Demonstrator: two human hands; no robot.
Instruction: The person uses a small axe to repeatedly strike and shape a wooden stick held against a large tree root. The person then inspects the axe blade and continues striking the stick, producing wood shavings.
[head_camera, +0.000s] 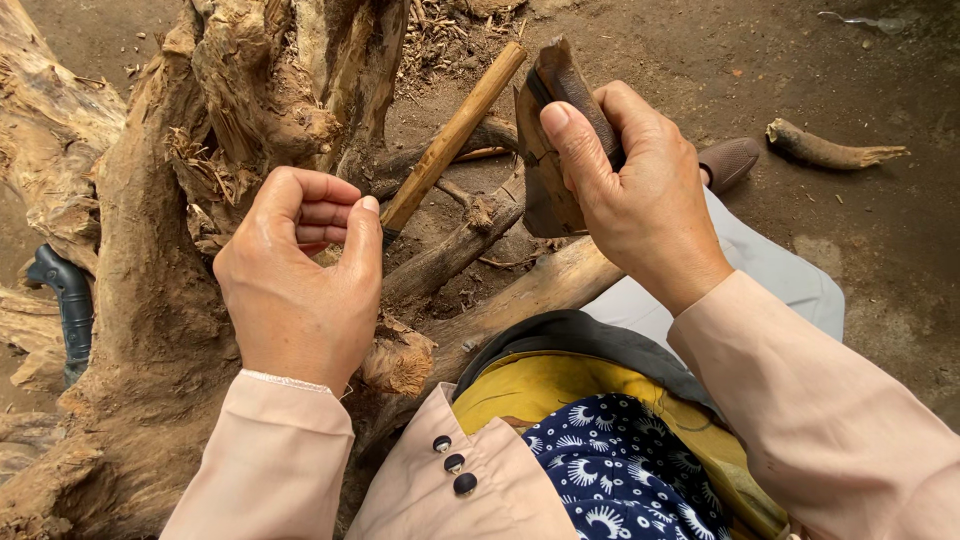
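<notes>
Right hand (630, 190), upper centre of the frame, has its grip closed around a small hatchet: fingers wrapped over the dark iron head (552, 150), thumb pressed along its near face, blade edge pointing down toward the wood. The pale wooden handle (455, 135) runs from top centre down and left, its lower end passing just behind the left hand (300, 280). I judge the head heavy and rigid for its size, top-weighted, with a rough, non-slippery surface; held by the head as it is now it gives fine control but little swing, and the handle is the safer place to take it, clear of the edge. Left hand sits centre left, curled into a loose fist, knuckles up, thumb laid against the forefinger; I cannot tell whether it pinches anything, though something thin may lie between the fingers. It hovers over a big weathered tree stump (150, 300) filling the left half, dry, fibrous, splintery, likely stiff but crumbly at the edges. Roots (450, 250) cross beneath the hatchet. A dark tool handle (70, 300) shows at far left. A loose root piece (830, 150) lies on the dirt ground (880, 260), upper right.
</notes>
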